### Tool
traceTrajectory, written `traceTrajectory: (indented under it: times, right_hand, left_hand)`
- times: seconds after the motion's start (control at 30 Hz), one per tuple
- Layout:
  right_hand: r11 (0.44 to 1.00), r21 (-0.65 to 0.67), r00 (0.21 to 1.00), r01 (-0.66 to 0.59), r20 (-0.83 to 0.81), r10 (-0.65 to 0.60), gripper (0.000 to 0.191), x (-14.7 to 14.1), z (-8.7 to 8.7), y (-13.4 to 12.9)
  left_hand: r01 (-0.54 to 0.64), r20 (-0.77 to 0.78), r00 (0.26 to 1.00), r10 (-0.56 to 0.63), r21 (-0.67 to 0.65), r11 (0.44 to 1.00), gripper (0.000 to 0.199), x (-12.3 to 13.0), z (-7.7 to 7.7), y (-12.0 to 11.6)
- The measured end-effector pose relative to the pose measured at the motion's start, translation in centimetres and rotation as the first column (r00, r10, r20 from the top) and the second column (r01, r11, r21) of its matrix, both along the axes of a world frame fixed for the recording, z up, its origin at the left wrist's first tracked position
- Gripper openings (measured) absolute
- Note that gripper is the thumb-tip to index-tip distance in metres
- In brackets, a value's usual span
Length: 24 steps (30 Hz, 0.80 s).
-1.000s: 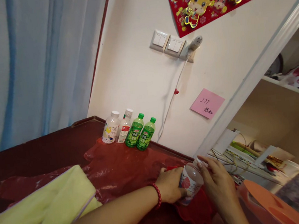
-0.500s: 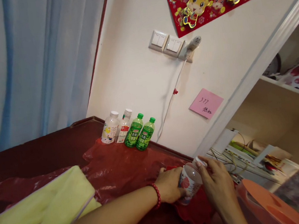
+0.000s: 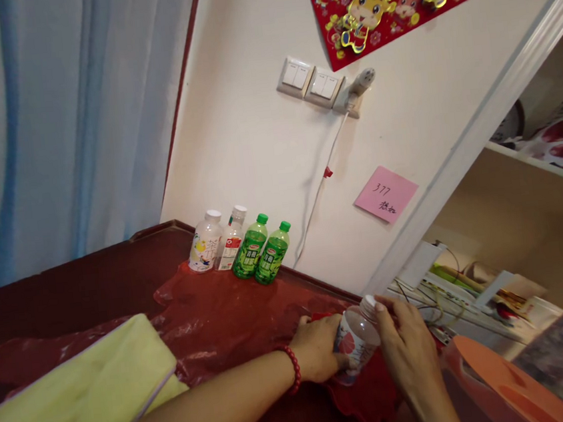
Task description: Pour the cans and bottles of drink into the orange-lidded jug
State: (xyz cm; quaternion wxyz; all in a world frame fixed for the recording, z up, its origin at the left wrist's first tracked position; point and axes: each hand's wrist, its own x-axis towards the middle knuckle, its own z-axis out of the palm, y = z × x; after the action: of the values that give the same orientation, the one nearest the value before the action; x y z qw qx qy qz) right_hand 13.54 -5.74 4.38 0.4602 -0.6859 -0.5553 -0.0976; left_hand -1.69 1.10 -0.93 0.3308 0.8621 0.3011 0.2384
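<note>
My left hand [image 3: 319,351], with a red bead bracelet on the wrist, is wrapped round the lower body of a clear plastic bottle [image 3: 358,340] with a pink-flowered label. The bottle leans a little to the right. Its white cap [image 3: 369,306] is on the neck, pinched by the thumb and fingers of my right hand [image 3: 408,342]; the far fingers are partly hidden. Beneath the bottle lies a bright red cloth or mat [image 3: 366,397] with a wavy edge.
Two white-capped bottles [image 3: 205,242] and two green drink bottles [image 3: 272,255] stand by the wall. A folded yellow towel [image 3: 122,369] lies on the red plastic-covered table [image 3: 212,319]. An orange-lidded container [image 3: 505,382] is right of my right hand.
My right thumb and fingers have shifted round the cap, so more of the cap's side shows. My left hand keeps its hold on the bottle. The whole view has moved slightly.
</note>
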Motion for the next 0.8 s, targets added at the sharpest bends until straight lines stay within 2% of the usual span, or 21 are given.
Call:
traceTrajectory:
  times: [0.3, 0.5, 0.7, 0.8]
  right_hand:
    - [0.999, 0.041, 0.999, 0.034, 0.028, -0.035, 0.055, -0.02, -0.14, 0.24]
    - [0.999, 0.036, 1.000, -0.013, 0.011, 0.013, 0.056, -0.04, -0.78, 0.42]
    - [0.999, 0.044, 1.000, 0.008, 0.003, -0.008, 0.069, -0.16, -0.77, 0.43]
    - [0.999, 0.026, 1.000, -0.025, -0.009, 0.025, 0.066, -0.21, -0.81, 0.46]
  left_hand:
    - [0.000, -0.020, 1.000, 0.000, 0.000, 1.000, 0.049, -0.06, 0.16, 0.05]
    - [0.000, -0.026, 1.000, 0.000, -0.001, 1.000, 0.048, -0.07, 0.12, 0.09]
    - [-0.003, -0.030, 1.000, 0.003, 0.001, 1.000, 0.047, -0.18, 0.25, 0.00]
    - [0.001, -0.043, 0.999, -0.001, -0.001, 1.000, 0.045, -0.26, 0.46, -0.09]
